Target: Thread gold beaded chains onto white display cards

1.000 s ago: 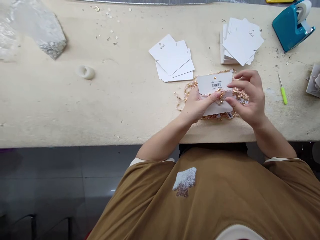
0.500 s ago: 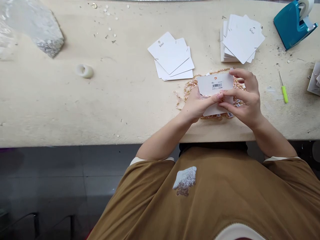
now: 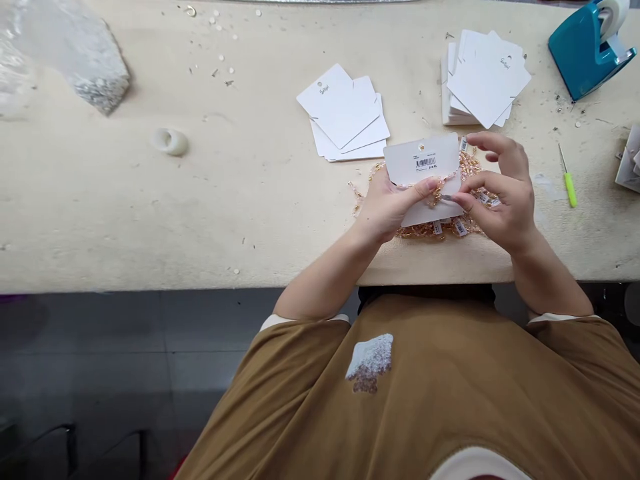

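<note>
My left hand (image 3: 385,205) holds a white necklace card (image 3: 403,163), its back with a printed barcode label facing up. The left thumb presses a pink and gold beaded necklace (image 3: 435,193) against the card. Thumb and forefinger of my right hand (image 3: 503,190) are pinched on a small greyish strip at the bunched beads, too small to name surely; the other fingers are raised at the card's right edge. Beneath the card lies a pile of beaded necklaces (image 3: 470,167) with small white tags, partly hidden by the card and hands.
Loose white cards (image 3: 345,113) lie beyond the left hand, and a thicker card stack (image 3: 487,80) lies further right. A teal tape dispenser (image 3: 575,60), a green-handled pick (image 3: 569,187), a white ring-shaped roll (image 3: 170,142) and a plastic bag (image 3: 100,73) are also on the table.
The card has shifted slightly left and tilted. My right hand has moved a little right, drawing back from the left thumb, and more of the beads on the card now show.
</note>
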Motion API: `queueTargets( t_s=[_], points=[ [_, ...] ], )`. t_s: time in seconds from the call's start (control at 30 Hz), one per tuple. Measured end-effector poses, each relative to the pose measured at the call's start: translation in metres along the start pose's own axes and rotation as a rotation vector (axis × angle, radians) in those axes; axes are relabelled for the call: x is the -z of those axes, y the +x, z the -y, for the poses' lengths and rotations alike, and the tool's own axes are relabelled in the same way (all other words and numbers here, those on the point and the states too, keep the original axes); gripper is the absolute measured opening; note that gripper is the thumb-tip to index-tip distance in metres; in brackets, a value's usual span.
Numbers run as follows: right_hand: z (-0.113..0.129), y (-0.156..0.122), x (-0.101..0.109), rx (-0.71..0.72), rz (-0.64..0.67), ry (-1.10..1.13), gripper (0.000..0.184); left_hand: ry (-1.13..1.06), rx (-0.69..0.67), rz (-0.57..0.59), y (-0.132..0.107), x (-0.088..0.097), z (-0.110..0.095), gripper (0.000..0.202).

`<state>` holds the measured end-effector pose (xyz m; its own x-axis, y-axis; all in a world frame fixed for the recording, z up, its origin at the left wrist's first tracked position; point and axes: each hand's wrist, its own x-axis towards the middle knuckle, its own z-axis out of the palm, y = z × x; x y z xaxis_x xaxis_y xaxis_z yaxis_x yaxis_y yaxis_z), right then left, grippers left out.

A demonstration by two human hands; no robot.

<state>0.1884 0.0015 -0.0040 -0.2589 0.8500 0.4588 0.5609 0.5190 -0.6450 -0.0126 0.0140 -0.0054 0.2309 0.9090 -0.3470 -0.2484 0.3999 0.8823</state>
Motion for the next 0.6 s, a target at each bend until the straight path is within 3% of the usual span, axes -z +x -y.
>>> queueTargets(
  t_s=[0.13, 0.33, 0.43, 0.6],
  points=[
    [-0.001, -0.003, -0.004, -0.103, 0.059, 0.109, 0.017, 0.002, -0.008, -0.024, -0.001, -0.002, 0.002, 0.06],
    [0.009, -0.014, -0.02, -0.014, -0.101, 0.004, 0.032, -0.029, -0.02, -0.046, -0.002, -0.003, 0.003, 0.058],
    [0.015, -0.019, -0.026, 0.041, -0.112, -0.066, 0.026, -0.041, -0.007, -0.034, -0.003, -0.004, 0.003, 0.056],
    [0.013, -0.017, -0.03, -0.017, -0.173, -0.005, 0.026, -0.052, 0.022, -0.045, -0.005, -0.006, 0.001, 0.058]
  ],
)
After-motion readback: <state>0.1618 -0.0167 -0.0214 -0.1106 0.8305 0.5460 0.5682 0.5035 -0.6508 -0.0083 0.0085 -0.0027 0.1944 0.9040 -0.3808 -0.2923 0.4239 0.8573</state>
